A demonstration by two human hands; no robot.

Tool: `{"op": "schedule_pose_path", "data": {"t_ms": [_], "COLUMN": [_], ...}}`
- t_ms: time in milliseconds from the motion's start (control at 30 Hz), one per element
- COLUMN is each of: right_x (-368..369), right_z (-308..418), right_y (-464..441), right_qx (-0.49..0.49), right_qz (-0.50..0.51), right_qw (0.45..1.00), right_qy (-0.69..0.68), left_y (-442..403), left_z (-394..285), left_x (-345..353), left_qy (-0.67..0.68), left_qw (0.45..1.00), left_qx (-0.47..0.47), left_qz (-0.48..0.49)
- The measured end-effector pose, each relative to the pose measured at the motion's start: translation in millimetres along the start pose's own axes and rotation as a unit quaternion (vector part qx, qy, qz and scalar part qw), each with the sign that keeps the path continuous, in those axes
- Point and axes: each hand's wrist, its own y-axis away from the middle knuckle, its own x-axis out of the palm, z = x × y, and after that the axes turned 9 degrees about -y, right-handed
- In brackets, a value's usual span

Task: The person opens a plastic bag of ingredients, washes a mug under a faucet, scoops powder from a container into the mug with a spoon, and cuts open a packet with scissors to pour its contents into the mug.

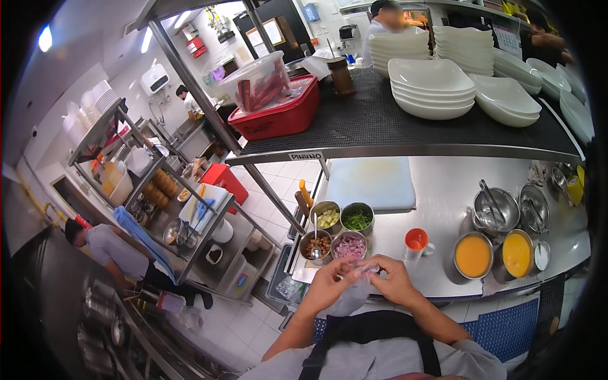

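Both my hands pinch the top of a clear plastic bag (352,300) in front of my apron. My left hand (330,282) is closed on its left edge, and my right hand (392,278) is closed on its right edge. What the bag contains, if anything, I cannot make out. Just beyond my hands stands a metal container of chopped red onion (349,246). Around it are containers of browned pieces (311,252) with a spoon, pale green chunks (328,217) and sliced greens (358,218). An orange cup (416,242) stands to the right.
Bowls of orange liquid (473,256) and yellow liquid (517,253) stand at the counter's right. A white cutting board (372,183) lies behind. Overhead, a shelf (367,136) carries stacked white bowls (432,95) and a red tub (278,113). A co-worker (120,250) bends at the left.
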Motion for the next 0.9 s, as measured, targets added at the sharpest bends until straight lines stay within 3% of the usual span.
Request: {"op": "schedule_pose_path", "data": {"t_ms": [100,267,300,433,567,700,833,900], "right_x": [-2,-7,-6,-9,-21,-35,3,16], "right_z": [-7,-8,-11,2,12,-9,-3,8], "right_y": [-1,-3,-2,-4,-4,0,-2,-5], "right_qx": [0.084,-0.040,-0.072,-0.033,0.018,0.062,0.051,0.036], "right_qz": [-0.054,0.057,0.075,0.075,0.133,0.247,0.128,0.097], "right_qw": [0.992,0.998,0.995,0.997,0.986,0.962,0.990,0.994], "right_qy": [-0.073,-0.005,0.005,-0.015,-0.095,-0.095,-0.007,0.027], "left_y": [10,14,14,14,17,20,26,24], "left_z": [11,21,23,38,41,28,48,42], "left_x": [-6,-3,-3,-18,-42,-35,-12,11], "left_qy": [-0.078,-0.006,0.014,0.072,0.161,0.242,0.048,0.071], "left_qw": [0.994,0.999,0.999,0.983,0.919,0.895,0.972,0.977], "left_qx": [-0.052,-0.029,-0.038,-0.057,-0.017,0.009,0.027,0.045], "left_qz": [0.064,0.039,0.008,-0.161,-0.359,-0.375,-0.227,-0.197]}}
